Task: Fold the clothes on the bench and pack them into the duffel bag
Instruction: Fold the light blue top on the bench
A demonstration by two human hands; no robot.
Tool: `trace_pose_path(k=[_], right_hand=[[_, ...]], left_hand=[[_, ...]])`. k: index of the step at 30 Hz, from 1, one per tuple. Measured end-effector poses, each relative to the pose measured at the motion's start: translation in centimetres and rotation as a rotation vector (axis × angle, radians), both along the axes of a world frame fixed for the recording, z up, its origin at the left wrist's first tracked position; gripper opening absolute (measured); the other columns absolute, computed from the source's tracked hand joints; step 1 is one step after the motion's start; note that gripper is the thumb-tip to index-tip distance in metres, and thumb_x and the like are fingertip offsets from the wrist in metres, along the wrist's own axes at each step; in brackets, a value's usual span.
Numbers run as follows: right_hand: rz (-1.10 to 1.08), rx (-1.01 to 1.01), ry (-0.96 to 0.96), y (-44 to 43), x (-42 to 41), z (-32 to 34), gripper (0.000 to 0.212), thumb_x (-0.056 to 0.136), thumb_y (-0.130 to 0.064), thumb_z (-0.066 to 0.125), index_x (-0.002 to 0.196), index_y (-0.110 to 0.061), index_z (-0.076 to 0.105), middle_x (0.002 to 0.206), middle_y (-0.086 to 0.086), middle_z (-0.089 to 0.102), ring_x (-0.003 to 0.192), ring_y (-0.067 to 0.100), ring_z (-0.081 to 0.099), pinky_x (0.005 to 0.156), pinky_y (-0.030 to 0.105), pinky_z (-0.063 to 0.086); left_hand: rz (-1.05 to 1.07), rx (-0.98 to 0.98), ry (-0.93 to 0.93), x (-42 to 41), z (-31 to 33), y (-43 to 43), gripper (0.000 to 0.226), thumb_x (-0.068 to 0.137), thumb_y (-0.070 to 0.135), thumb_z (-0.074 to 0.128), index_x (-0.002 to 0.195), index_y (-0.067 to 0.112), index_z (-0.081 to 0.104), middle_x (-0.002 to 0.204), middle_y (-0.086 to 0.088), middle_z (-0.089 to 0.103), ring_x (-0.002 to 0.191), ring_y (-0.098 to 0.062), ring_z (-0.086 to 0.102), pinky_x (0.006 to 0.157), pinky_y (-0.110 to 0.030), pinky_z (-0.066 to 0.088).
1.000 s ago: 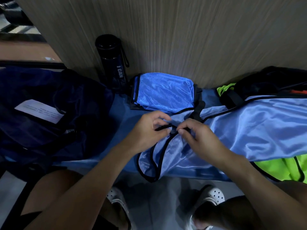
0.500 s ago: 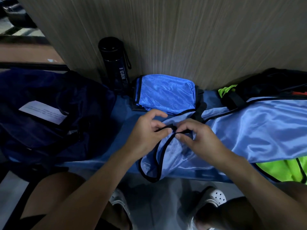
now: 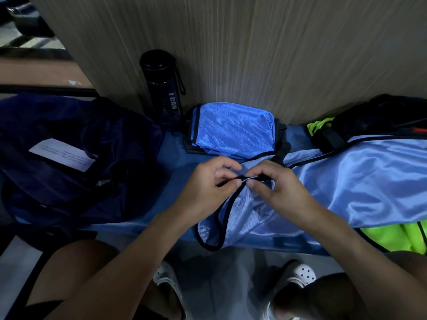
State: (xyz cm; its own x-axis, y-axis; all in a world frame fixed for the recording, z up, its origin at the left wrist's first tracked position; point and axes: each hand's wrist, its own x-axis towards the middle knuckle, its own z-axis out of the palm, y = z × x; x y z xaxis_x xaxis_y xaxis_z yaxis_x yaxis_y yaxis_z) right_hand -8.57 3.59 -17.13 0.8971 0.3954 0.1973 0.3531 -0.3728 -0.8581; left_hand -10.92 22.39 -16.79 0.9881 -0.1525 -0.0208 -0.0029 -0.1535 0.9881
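Mesh, pale blue and glossy with black binding: vest (image 3: 360,181) on the desk (image 3: 172,158), its long axis running rightward from the hands, strap end drooping over the near edge. Left hand (image 3: 208,184) and right hand (image 3: 278,191) meet at that end, each pinching the binding. Neon-green vest (image 3: 397,236), partly beneath, to the right. Duffel bag (image 3: 60,125), navy and slack, lies left, nearer the left hand. Folded blue bundle (image 3: 233,132), squarish, behind. Black bottle (image 3: 164,88), cylindrical and upright, farthest.
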Motion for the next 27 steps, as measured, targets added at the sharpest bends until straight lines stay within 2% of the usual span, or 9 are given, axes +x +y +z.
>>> trace_pose_path(k=[3,6,10,13,16,18,20,24,27], right_hand=[[0.005,0.0,-0.021,0.0,0.0,-0.1,0.009,0.088,-0.004,0.068,0.088,-0.011,0.062,0.087,-0.003,0.06,0.077,0.004,0.056,0.072,0.014,0.041],[0.036,0.063,0.061,0.0,0.0,0.3,0.009,0.09,-0.004,0.065,0.089,-0.009,0.059,0.1,-0.007,0.067,0.084,-0.002,0.061,0.074,0.011,0.043],[0.067,0.005,0.049,-0.2,0.0,0.3,0.008,0.092,-0.007,0.063,0.09,-0.01,0.057,0.078,-0.013,0.06,0.072,0.0,0.056,0.07,0.014,0.041],[0.034,-0.01,0.054,-0.6,-0.1,0.2,0.007,0.094,-0.006,0.061,0.097,-0.012,0.059,0.079,-0.009,0.058,0.069,0.001,0.055,0.068,0.012,0.044],[0.013,-0.1,-0.01,-1.1,-0.2,-0.1,0.015,0.096,-0.009,0.058,0.108,-0.014,0.065,0.087,-0.013,0.058,0.08,-0.001,0.058,0.074,0.009,0.042],[0.043,-0.172,-0.073,-1.3,-0.3,-0.4,0.014,0.096,-0.013,0.055,0.098,-0.012,0.068,0.082,-0.01,0.053,0.08,0.003,0.055,0.073,0.01,0.038],[0.047,-0.178,-0.067,-1.6,-0.3,-0.5,0.018,0.094,-0.018,0.051,0.094,-0.011,0.068,0.08,-0.008,0.051,0.079,0.006,0.053,0.071,0.011,0.038],[0.043,-0.174,-0.071,-1.7,-0.2,-0.4,0.02,0.093,-0.019,0.051,0.096,-0.009,0.068,0.083,-0.005,0.051,0.081,0.008,0.054,0.073,0.013,0.039],[0.04,-0.177,-0.085,-1.7,0.1,-0.4,0.018,0.094,-0.019,0.052,0.097,-0.011,0.068,0.085,-0.003,0.053,0.083,0.01,0.055,0.076,0.013,0.04]], left_hand=[[-0.042,-0.008,-0.018,-0.1,0.1,-0.1,0.032,0.086,0.001,0.073,0.111,0.018,0.062,0.09,-0.01,0.074,0.089,-0.023,0.073,0.087,-0.038,0.056],[-0.038,-0.004,-0.036,-0.2,0.3,-0.2,0.037,0.086,-0.001,0.072,0.113,0.021,0.058,0.087,-0.008,0.074,0.087,-0.022,0.073,0.086,-0.033,0.057],[-0.046,0.071,-0.056,-0.1,0.5,0.0,0.022,0.089,0.011,0.071,0.104,0.021,0.059,0.082,-0.002,0.075,0.078,-0.013,0.07,0.079,-0.031,0.053],[0.068,0.265,-0.11,1.4,-0.2,0.9,0.002,0.093,0.02,0.067,0.092,0.021,0.068,0.079,0.006,0.073,0.078,-0.009,0.068,0.076,-0.031,0.052],[0.138,0.574,-0.082,3.4,-1.5,1.8,0.019,0.095,0.027,0.063,0.084,0.012,0.069,0.074,0.002,0.07,0.073,-0.016,0.066,0.073,-0.04,0.055],[0.131,0.727,-0.014,4.1,-2.4,1.7,0.038,0.092,0.039,0.065,0.071,0.007,0.058,0.066,-0.008,0.063,0.066,-0.025,0.061,0.068,-0.046,0.052],[0.122,0.813,0.006,4.4,-3.1,1.2,0.044,0.087,0.045,0.069,0.071,0.007,0.055,0.074,-0.015,0.064,0.071,-0.03,0.061,0.066,-0.046,0.051],[0.046,0.832,-0.017,4.3,-3.0,0.8,0.032,0.089,0.031,0.07,0.073,0.004,0.066,0.069,-0.016,0.065,0.069,-0.032,0.064,0.062,-0.047,0.053],[0.069,0.784,-0.076,4.0,-2.3,1.0,0.017,0.094,0.022,0.063,0.082,0.012,0.058,0.066,-0.004,0.059,0.064,-0.024,0.057,0.059,-0.038,0.045]])
